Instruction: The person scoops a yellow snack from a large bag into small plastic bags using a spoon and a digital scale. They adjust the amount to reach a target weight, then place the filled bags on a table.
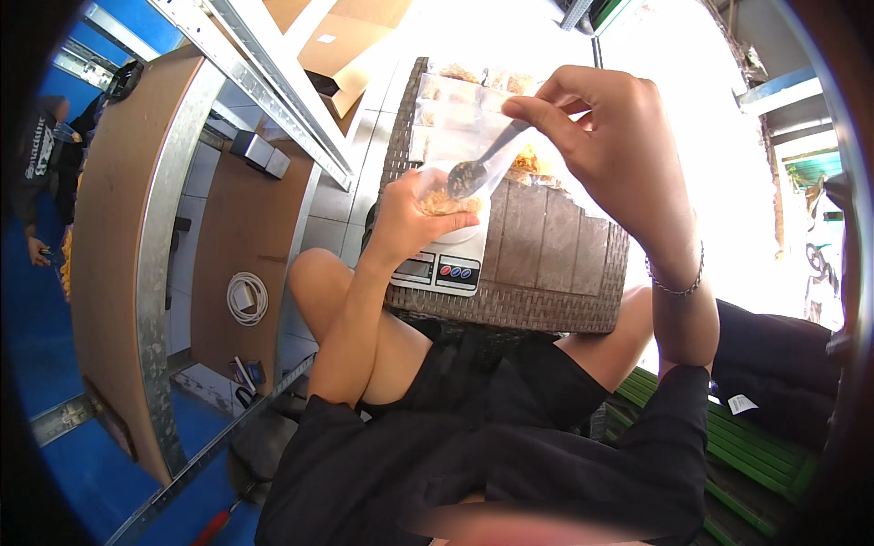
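Observation:
My left hand (pixel 410 215) is closed round a clear plastic bag (pixel 499 173) with orange-yellow crumbly food (pixel 441 201) at its bottom. Between the thumb and fingers of my right hand (pixel 592 123) is the handle of a dark spoon (pixel 468 176). Its bowl, with some of the food on it, is at the bag, seemingly inside the mouth. Under the bag, a white kitchen scale (pixel 438 275) stands on the brown woven table (pixel 546 238); my left hand hides part of its round plate.
Several filled clear bags (pixel 446 114) lie at the table's far side, near more orange food (pixel 528 160). To the left rises a metal-framed shelf (pixel 241 246) holding a coiled white cable (pixel 247 298). Another person (pixel 36 164) stands at the far left. A green slatted bench (pixel 746 464) is at the right.

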### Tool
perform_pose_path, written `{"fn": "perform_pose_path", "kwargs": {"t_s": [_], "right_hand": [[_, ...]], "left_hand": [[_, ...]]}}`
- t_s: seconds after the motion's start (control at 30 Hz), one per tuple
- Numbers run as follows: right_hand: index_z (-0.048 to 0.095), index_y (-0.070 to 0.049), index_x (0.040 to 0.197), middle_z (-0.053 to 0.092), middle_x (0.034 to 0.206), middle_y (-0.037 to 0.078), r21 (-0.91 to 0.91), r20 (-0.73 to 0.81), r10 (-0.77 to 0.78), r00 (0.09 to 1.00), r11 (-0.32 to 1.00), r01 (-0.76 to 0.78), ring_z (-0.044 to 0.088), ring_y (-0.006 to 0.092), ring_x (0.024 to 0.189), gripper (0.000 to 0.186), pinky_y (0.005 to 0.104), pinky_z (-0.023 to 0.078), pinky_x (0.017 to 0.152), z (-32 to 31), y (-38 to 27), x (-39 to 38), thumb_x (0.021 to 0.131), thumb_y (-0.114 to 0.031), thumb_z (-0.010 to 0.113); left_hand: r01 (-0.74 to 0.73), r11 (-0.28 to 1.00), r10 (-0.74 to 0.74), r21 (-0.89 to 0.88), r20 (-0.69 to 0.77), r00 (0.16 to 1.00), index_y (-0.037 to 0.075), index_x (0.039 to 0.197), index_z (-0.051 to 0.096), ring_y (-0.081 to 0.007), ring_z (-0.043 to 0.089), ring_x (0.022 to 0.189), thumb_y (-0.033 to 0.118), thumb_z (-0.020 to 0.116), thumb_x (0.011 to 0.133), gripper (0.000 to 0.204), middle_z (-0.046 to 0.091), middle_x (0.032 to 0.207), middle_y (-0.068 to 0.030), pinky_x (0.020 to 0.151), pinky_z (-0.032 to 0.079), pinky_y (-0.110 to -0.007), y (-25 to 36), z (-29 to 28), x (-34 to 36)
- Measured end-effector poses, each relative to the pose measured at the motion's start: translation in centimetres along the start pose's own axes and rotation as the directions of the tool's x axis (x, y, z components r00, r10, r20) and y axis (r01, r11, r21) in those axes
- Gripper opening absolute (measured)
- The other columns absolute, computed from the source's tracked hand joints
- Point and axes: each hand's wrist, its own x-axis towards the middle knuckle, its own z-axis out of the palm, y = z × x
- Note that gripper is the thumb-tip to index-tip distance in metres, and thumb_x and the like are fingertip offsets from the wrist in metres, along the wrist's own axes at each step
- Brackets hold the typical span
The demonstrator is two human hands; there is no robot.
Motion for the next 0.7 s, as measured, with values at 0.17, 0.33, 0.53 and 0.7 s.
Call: {"fn": "perform_pose_path", "kwargs": {"t_s": [0.17,0.33,0.53,0.7], "right_hand": [[0.071,-0.003,0.082,0.073,0.075,0.007,0.053,-0.162,0.159,0.974,0.987,-0.152,0.07,0.0129,0.069,0.028,0.025,0.052,0.064,-0.8,3.0,-1.1,0.096,-0.027,0.07],[0.065,-0.005,0.079,0.07,0.074,0.009,0.395,-0.095,0.477,0.874,0.823,-0.407,0.073,0.0151,0.067,0.032,0.0221,0.05,0.057,-1.8,6.7,-1.9,0.096,-0.032,0.068],[0.067,-0.003,0.085,0.072,0.08,0.011,0.514,-0.185,0.65,0.737,0.703,-0.491,0.073,0.0175,0.065,0.032,0.02,0.048,0.052,-0.1,10.3,-2.0,0.094,-0.034,0.07],[0.068,-0.002,0.091,0.073,0.084,0.011,0.56,-0.245,0.713,0.657,0.658,-0.504,0.073,0.0178,0.065,0.032,0.0197,0.047,0.052,0.6,11.4,-1.6,0.094,-0.034,0.07]], "left_hand": [[-0.224,0.87,0.231,0.44,0.038,0.972,0.007,0.094,0.073,-0.0313,0.064,0.086,0.044,0.091,0.063,0.052,0.068,0.084,-0.015,0.091,0.042,-0.042,-0.9,-0.4,-0.2],[-0.121,0.909,0.108,0.4,0.054,0.993,0.007,0.099,0.071,-0.0281,0.061,0.098,0.048,0.09,0.063,0.057,0.068,0.085,-0.01,0.099,0.034,-0.042,-0.9,-0.7,0.2],[-0.076,0.955,0.056,0.288,0.076,0.996,0.005,0.115,0.066,-0.0205,0.065,0.097,0.028,0.094,0.062,0.065,0.07,0.086,-0.0053,0.092,0.047,-0.037,-1.0,-1.3,0.9],[-0.138,0.93,0.102,0.34,0.123,0.987,0.006,0.119,0.063,-0.022,0.062,0.1,0.037,0.093,0.063,0.07,0.068,0.086,-0.0037,0.096,0.042,-0.039,-0.8,-1.8,1.0]]}}
